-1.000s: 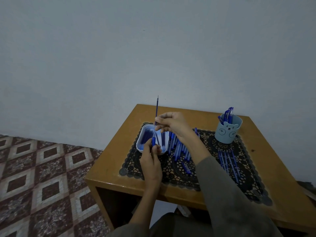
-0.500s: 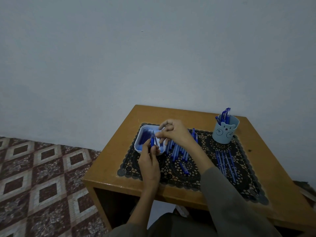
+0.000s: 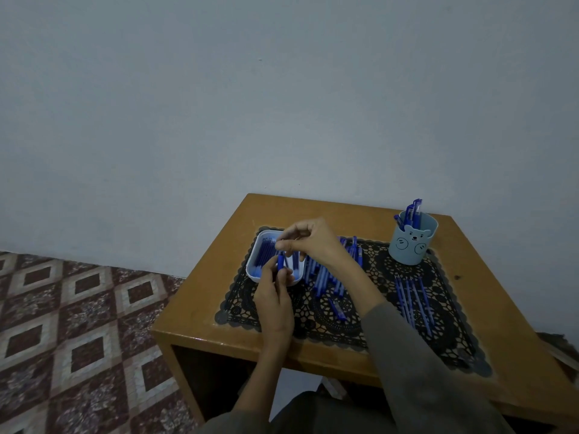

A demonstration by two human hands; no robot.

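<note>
While the left hand (image 3: 274, 297) comes up from six o'clock with its fingers curled round a short blue pen barrel (image 3: 281, 263), gripping it upright near its lower end, the right hand (image 3: 313, 242) reaches across from four o'clock in a grey sleeve and pinches the barrel's top end between thumb and forefinger, its other fingers bent loosely above. Whether a thin refill sits in that pinch is too small to tell. The barrel hangs right over the near, five o'clock corner of a pale plastic tray (image 3: 252, 267), a smooth rounded rectangle with a raised rim, and slim dark blue refills (image 3: 262, 255) lie lengthwise inside it. That tray sits at ten o'clock on a black lace mat (image 3: 344, 328), openwork with round medallions and a scalloped edge, spread over a glossy, round-cornered wooden table (image 3: 200, 297). Just beside the tray, toward three o'clock and partly under the right wrist, lies a loose heap of translucent blue pens (image 3: 326, 278). A tidier row of blue pens (image 3: 413, 303) lies side by side at the mat's four o'clock. At two o'clock stands a matte light blue cylindrical cup (image 3: 413, 245) with a bear face drawn on it and capped pens (image 3: 411, 211) poking out of its top. At nine o'clock, a floor (image 3: 62, 308) of maroon and cream diamond tiles.
</note>
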